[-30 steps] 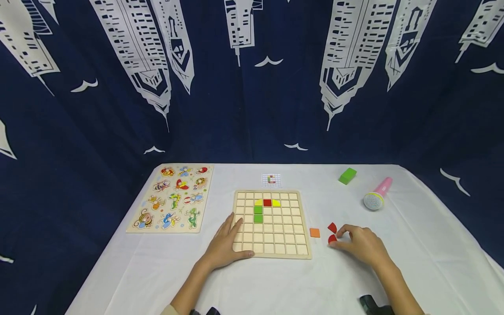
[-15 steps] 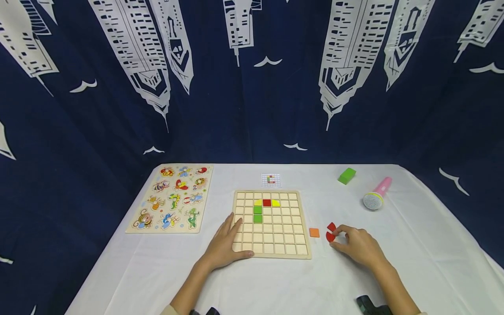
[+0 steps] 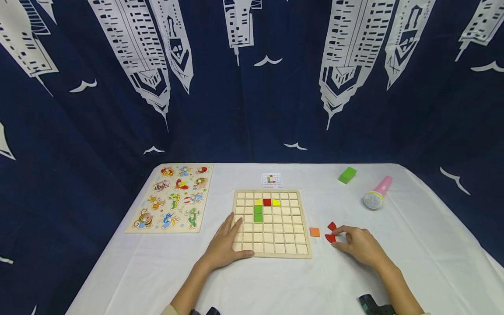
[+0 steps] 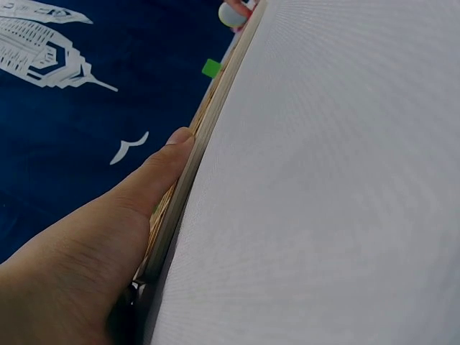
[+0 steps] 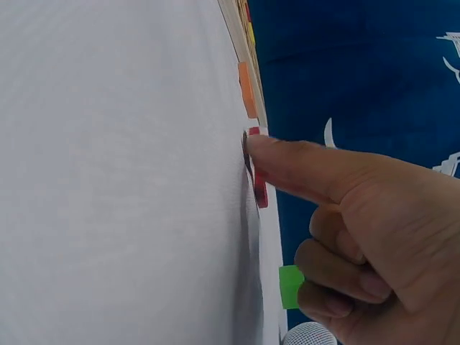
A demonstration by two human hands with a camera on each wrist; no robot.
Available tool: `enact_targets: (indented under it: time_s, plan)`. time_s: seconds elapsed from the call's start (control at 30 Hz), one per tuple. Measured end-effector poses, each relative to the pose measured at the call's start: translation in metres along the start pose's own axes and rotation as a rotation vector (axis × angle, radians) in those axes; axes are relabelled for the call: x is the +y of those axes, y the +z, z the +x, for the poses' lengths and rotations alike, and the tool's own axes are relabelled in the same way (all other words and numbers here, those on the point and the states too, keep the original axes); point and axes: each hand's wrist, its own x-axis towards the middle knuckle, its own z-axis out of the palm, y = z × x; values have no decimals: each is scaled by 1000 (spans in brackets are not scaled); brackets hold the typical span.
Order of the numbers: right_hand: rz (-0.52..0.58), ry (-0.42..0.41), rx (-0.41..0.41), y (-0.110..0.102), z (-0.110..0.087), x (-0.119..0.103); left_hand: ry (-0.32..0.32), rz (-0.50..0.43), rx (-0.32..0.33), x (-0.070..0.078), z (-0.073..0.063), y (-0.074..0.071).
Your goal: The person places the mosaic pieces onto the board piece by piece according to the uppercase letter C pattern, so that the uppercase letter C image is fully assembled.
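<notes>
A small card [image 3: 271, 180] at the far side shows a coloured pattern on printed squares; any writing on it is too small to read. Nearer lies one grid board [image 3: 279, 238] carrying five tiles: two yellow [image 3: 258, 202], one red [image 3: 267, 202], two green [image 3: 257, 214]. The left hand [image 3: 223, 247] is spread wide, fingers along its left edge and thumb on its near edge. Just beside the right edge is one orange tile [image 3: 314, 232], then two red pieces [image 3: 330, 238] on the table [image 3: 271, 288]. The right hand [image 3: 364, 247] has thumb and forefinger set narrowly about the nearer one; whether this grip pinches it, I cannot tell. Behind that hand are one green block [image 3: 347, 175] and one pink microphone [image 3: 379, 191], near the far edge. Well left stands apart an animal board [image 3: 163, 192] with twelve pictures; white cloth runs between the two boards.
</notes>
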Motion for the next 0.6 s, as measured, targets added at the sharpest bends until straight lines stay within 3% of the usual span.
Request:
enact_targets:
  time_s: [0.33, 0.6]
  plan:
    - [52, -93, 35, 4, 9, -16, 2, 7, -3, -1, 0, 0]
    - [70, -166, 39, 17, 30, -46, 10, -6, 7, 1, 0, -1]
